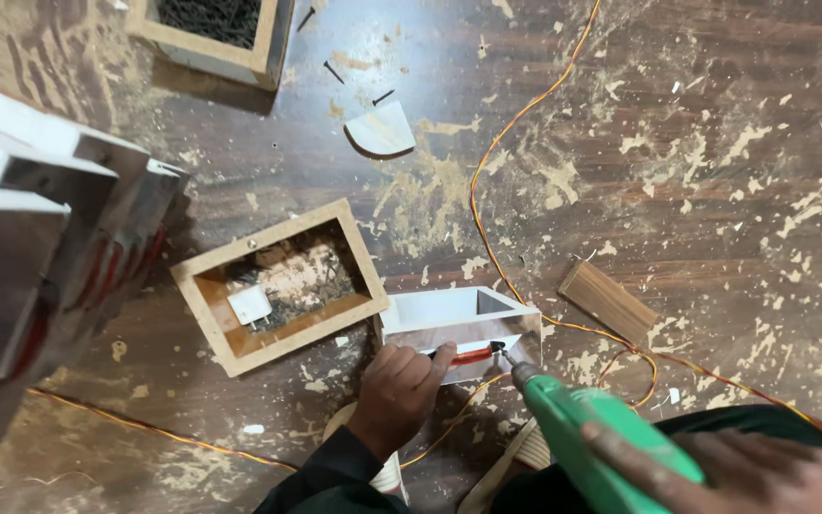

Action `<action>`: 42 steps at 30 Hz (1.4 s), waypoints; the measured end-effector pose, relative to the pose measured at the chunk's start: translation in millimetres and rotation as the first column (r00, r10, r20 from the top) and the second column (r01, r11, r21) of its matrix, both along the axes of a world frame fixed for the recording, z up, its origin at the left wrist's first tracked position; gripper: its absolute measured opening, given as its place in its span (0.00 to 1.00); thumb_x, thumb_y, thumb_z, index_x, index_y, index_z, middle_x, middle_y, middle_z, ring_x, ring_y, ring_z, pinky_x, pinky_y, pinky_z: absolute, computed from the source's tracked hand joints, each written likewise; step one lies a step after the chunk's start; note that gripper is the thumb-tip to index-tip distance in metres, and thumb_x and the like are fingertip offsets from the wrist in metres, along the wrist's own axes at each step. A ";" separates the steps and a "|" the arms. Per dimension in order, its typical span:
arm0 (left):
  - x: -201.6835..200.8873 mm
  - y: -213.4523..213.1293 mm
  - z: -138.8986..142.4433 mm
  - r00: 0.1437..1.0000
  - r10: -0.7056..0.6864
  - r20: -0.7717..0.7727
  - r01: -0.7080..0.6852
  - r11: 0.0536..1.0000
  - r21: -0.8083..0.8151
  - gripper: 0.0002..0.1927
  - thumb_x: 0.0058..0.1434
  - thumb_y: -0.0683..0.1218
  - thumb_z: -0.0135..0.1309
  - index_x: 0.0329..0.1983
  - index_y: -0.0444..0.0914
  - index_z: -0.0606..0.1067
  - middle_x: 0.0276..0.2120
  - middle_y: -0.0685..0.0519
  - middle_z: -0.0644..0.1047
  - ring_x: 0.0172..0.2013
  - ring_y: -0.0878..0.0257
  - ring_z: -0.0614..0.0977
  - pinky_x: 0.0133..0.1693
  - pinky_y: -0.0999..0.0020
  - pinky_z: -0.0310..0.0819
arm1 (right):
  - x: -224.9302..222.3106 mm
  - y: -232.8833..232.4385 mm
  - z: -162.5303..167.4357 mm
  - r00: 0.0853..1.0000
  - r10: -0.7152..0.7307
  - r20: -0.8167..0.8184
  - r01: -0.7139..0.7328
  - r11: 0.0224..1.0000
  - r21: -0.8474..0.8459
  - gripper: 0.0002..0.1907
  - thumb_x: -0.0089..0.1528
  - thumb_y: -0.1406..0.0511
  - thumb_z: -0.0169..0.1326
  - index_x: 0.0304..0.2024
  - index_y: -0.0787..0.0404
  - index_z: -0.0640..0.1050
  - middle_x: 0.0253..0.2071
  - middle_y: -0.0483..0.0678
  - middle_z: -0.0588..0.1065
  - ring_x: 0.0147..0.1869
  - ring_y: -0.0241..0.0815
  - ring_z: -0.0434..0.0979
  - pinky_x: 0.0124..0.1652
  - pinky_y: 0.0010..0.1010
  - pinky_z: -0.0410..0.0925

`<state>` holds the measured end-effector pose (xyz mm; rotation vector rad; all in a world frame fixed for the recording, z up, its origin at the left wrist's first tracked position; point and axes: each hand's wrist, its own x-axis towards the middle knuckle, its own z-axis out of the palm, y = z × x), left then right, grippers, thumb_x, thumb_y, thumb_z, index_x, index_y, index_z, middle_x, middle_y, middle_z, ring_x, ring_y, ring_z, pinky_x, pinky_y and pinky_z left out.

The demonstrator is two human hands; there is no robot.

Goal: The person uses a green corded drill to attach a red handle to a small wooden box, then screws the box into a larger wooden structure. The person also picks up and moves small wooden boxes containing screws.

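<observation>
Centre-bottom of frame: left hand (400,392) clenched on red part (473,355), pressing the small grey box frame (459,324) to the floor. Right hand (744,471) grips green drill (601,443), bit aimed upper-left at frame. Frame looks light, stiff, likely to skid; hold by walls. Long axis runs left-right.

Dark wood-grain floor (715,238), scattered pale sawdust (430,190), even light
</observation>
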<state>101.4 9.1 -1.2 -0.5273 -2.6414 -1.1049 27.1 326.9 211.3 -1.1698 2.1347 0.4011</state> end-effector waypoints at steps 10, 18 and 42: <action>-5.2 -6.0 -1.2 0.999 -0.049 0.000 0.049 0.999 0.003 0.17 0.65 0.38 0.51 0.57 0.35 0.75 0.25 0.54 0.63 0.28 0.59 0.69 0.32 0.62 0.65 | -9.3 -4.3 -0.7 0.862 -0.455 0.223 0.384 0.874 0.296 0.43 0.60 0.40 0.49 0.75 0.24 0.47 0.39 0.45 0.81 0.41 0.45 0.86 0.36 0.39 0.77; -5.4 -6.3 2.4 0.998 -0.057 0.001 0.057 0.998 -0.032 0.19 0.62 0.38 0.52 0.57 0.35 0.76 0.26 0.53 0.64 0.29 0.58 0.70 0.33 0.61 0.67 | 21.0 -1.6 -22.8 0.792 -0.605 0.081 0.477 0.696 0.536 0.32 0.70 0.56 0.36 0.74 0.22 0.46 0.42 0.29 0.83 0.37 0.21 0.86 0.39 0.19 0.77; -2.4 -3.7 -2.4 0.999 -0.032 0.014 0.032 0.999 -0.001 0.18 0.63 0.37 0.55 0.57 0.33 0.76 0.27 0.54 0.68 0.30 0.58 0.73 0.36 0.60 0.70 | 65.9 72.0 -148.3 0.102 -0.648 0.754 0.897 0.388 0.213 0.31 0.70 0.60 0.36 0.77 0.56 0.54 0.80 0.43 0.53 0.78 0.35 0.54 0.72 0.25 0.49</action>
